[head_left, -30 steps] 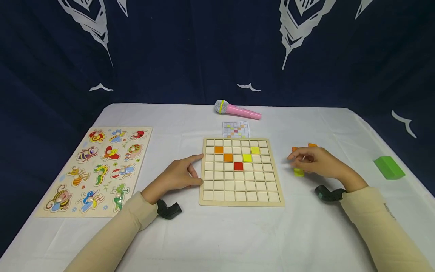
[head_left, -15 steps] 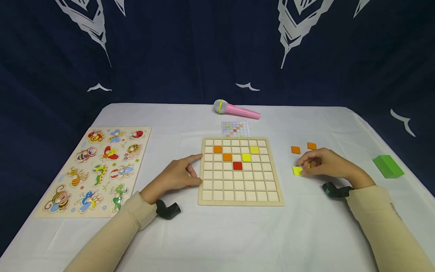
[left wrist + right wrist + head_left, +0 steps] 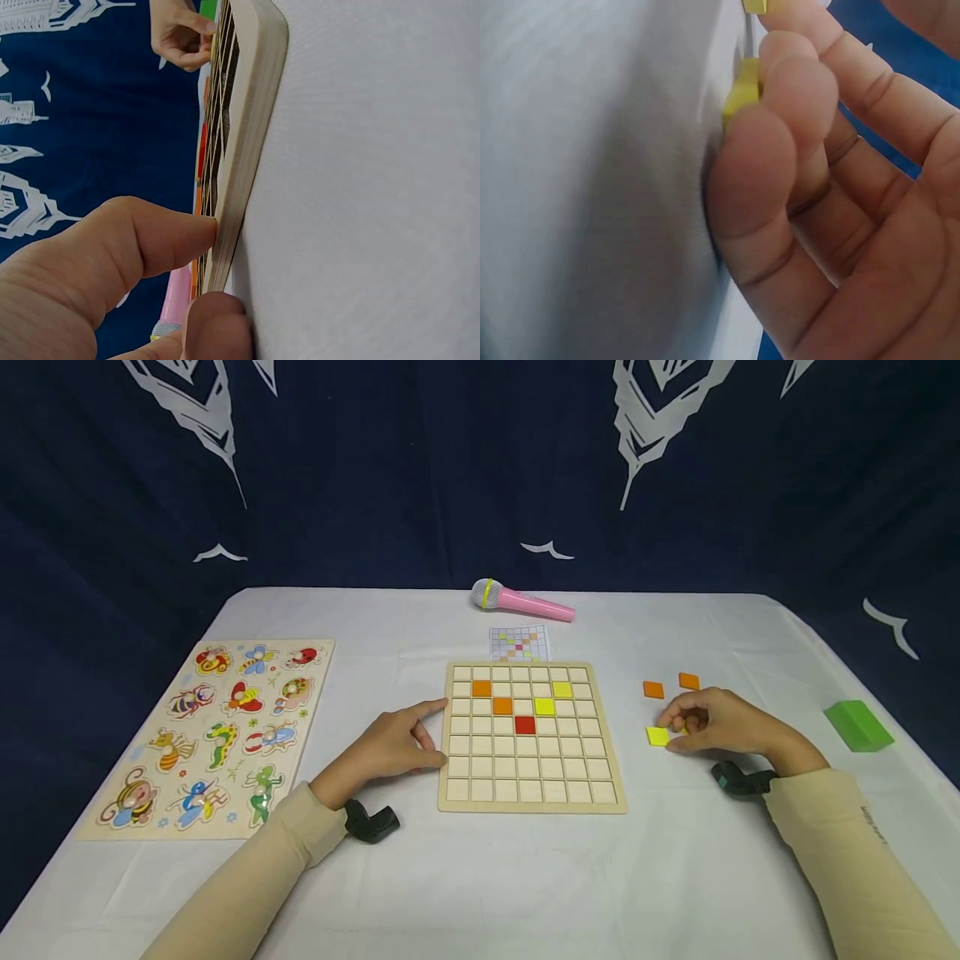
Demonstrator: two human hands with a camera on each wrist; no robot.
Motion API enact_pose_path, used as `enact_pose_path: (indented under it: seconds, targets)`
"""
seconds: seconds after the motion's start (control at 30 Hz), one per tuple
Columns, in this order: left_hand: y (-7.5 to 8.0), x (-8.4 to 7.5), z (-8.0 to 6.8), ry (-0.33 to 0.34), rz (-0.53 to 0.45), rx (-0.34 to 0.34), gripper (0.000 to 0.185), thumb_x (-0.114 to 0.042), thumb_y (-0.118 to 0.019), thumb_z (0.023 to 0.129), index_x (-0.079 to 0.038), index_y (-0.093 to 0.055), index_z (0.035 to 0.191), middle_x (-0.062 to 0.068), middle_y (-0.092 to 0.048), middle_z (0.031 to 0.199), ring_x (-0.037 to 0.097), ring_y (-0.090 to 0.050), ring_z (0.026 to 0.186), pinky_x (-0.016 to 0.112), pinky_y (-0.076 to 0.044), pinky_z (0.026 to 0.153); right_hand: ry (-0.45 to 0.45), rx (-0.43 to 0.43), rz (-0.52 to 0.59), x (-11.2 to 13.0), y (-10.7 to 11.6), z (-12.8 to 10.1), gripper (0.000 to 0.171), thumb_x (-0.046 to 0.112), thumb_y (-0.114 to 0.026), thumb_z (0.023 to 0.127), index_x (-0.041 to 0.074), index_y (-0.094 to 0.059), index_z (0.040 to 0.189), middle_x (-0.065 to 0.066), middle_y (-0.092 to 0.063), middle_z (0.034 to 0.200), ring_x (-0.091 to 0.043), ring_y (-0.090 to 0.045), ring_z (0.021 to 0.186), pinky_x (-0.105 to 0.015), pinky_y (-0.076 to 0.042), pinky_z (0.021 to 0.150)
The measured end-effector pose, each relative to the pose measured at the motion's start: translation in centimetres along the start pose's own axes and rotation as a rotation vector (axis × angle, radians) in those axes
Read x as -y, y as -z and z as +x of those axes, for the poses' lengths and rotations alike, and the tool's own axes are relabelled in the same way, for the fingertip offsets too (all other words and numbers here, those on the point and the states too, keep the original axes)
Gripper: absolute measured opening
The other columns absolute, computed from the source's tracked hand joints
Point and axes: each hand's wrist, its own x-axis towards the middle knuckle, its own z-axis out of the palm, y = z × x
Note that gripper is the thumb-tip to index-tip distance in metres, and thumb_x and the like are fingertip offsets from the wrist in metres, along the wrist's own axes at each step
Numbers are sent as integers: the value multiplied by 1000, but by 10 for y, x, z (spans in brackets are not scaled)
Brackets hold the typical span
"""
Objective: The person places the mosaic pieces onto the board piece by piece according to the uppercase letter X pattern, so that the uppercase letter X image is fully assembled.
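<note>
R hand (image 3: 712, 722) sits on the white cloth (image 3: 675, 877) just right of the grid board (image 3: 531, 739), fingers curled, tips pinching a yellow tile (image 3: 657, 737) that lies flat on the cloth. Wrist cam shows the fingertips (image 3: 795, 90) bunched on the tile's (image 3: 742, 88) edge. A 2nd bit of yellow (image 3: 754, 6) shows at the top of that view, maybe another tile, can't tell.

L hand (image 3: 393, 745) rests w/ fingers mostly straight against the board's left edge, thumb (image 3: 150, 240) pressing the side wall (image 3: 251, 135): bracing it, not gripping.

Tile looks thin, stiff, v. light, prob. wood or plastic w/ a smooth face. My guess: hard to lift off cloth from flat, so best taken by two opposite edges w/ thumb + index, or tipped up on one edge first. Little risk of breaking; could flick away if squeezed off-centre.

Board already has 2 orange, 2 yellow, 1 red squares filled. Two loose orange tiles (image 3: 653, 690) lie just beyond the R hand. Pattern card (image 3: 519, 644) behind the board, pink mic (image 3: 522, 601) further back, green block (image 3: 858, 727) far right, insect puzzle (image 3: 213, 735) far left.

Hard to see: the R hand's palm side is hidden in the head view, wrist view is blurred + very close, and the card's pattern is too small to read.
</note>
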Motion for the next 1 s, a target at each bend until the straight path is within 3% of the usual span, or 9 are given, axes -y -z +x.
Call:
enact_pose_path:
  seconds: [0.4,0.73,1.0]
  targets:
    - [-1,-1,-1,-8,3,-5,86,-13,-84,84,-1,-48,161,3,-70,85,13,-63,60,30,-47,62,8,-14,-81,10,0,3,25,1,-89,84,5,-73,102,6,-58,85,-6,-47,69,-25,-41,64]
    - [-1,-4,-1,1,0,-9,86,-12,-84,84,-1,-48,161,3,-69,85,13,-62,60,30,-46,61,-24,-26,-80,27,-10,7,29,3,-89,85,3,-74,109,0,-73,100,-8,-53,74,-24,-45,68]
    - [0,-3,-2,-6,-1,-6,86,-12,-83,84,0,-47,161,3,-69,86,13,-63,59,29,-47,61,112,-52,-2,39,-22,16,27,-2,-88,84,4,-74,105,0,-68,93,-9,-49,68,-25,-41,62]
